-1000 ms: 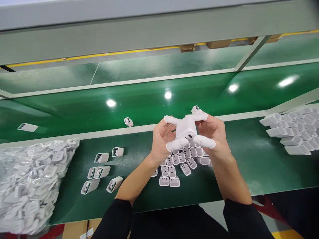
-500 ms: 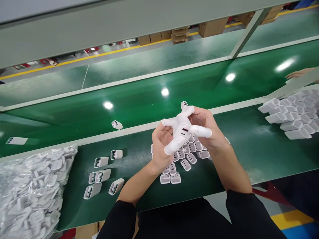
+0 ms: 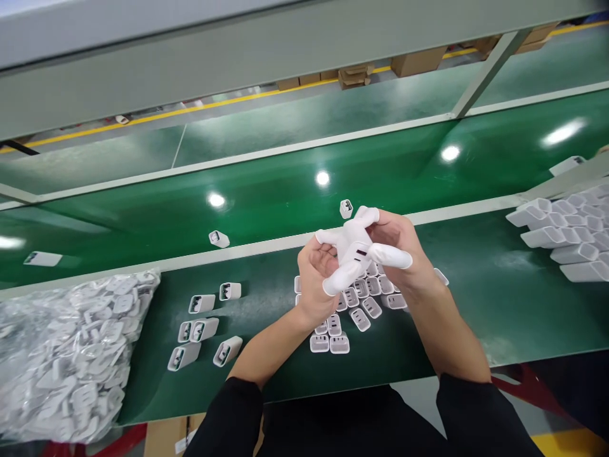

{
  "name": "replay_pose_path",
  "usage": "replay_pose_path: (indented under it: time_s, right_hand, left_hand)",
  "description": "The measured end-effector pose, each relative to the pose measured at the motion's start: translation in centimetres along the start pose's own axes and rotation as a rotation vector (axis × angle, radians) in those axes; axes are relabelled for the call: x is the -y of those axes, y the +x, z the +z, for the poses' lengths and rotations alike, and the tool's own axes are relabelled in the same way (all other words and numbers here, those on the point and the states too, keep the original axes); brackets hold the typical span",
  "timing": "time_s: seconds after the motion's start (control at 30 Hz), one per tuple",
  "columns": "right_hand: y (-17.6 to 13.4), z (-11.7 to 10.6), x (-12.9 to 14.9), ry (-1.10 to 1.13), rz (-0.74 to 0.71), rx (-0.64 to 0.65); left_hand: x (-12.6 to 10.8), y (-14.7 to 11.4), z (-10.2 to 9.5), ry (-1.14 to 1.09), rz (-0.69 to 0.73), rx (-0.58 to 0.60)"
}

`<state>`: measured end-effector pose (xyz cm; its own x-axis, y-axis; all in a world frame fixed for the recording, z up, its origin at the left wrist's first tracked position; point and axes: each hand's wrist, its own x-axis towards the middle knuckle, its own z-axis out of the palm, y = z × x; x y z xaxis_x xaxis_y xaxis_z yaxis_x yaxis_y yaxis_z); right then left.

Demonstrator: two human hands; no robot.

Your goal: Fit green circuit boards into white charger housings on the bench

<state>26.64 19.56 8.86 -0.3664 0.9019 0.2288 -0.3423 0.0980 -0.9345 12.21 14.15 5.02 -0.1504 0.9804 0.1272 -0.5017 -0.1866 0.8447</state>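
Observation:
Between both hands is a white plastic charger housing (image 3: 358, 246), its end face with dark slots turned toward me. My left hand (image 3: 323, 270) grips its left side, with white finger cots on thumb and finger. My right hand (image 3: 394, 244) holds its right side, its thumb and a fingertip covered in white cots too. Beneath the hands a cluster of white slotted housings (image 3: 360, 318) stands on the green bench (image 3: 280, 362), partly hidden by the hands. Several white housings (image 3: 204, 329) with parts showing inside lie left of my left forearm.
A clear bag of small white plastic pieces (image 3: 85, 355) lies at the left. Stacked white shells (image 3: 578, 228) stand at the right. Beyond a pale rail, a green belt carries single housings (image 3: 219, 238). A grey shelf beam (image 3: 285, 57) crosses above.
The view has shifted slightly, and both hands keep the housing in nearly the same pose. On the belt, pieces sit a little further left relative to the rail. The co-worker's hand at right has mostly left view.

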Motion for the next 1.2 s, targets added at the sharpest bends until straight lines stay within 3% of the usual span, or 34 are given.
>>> replay_pose_path:
  time_s: [0.13,0.23,0.3,0.37,0.5,0.63,0.8,1.2]
  right_hand:
    - [-0.7,-0.3,0.3,-0.102,-0.018,0.017]
    - [-1.2,-1.3,0.2,-0.215,-0.031,0.015]
    - [-1.3,-2.1,0.2,-0.279,-0.093,-0.048]
    - [-1.3,-2.6,0.3,-0.323,-0.155,-0.108]
    - [-1.4,-2.7,0.7,-0.335,-0.204,-0.139]
    - [-1.5,-2.4,0.9,-0.335,-0.206,-0.144]
    - [-1.5,-2.2,1.2,-0.330,-0.235,-0.146]
    - [-1.4,-2.5,1.9,-0.334,-0.341,-0.189]
  left_hand:
    - [0.7,0.3,-0.4,0.031,0.021,0.024]
    - [1.2,3.3,-2.9,0.163,0.142,0.044]
    - [1.2,6.5,-6.0,0.306,0.255,0.024]
    - [1.3,9.5,-10.0,0.557,0.332,-0.082]
    - [2.4,13.0,-17.6,1.201,0.203,-0.303]
    - [3.8,13.3,-21.6,1.360,0.138,-0.357]
    - [4.5,12.9,-22.6,1.412,0.114,-0.338]
    - [4.9,13.4,-22.1,1.443,0.078,-0.226]
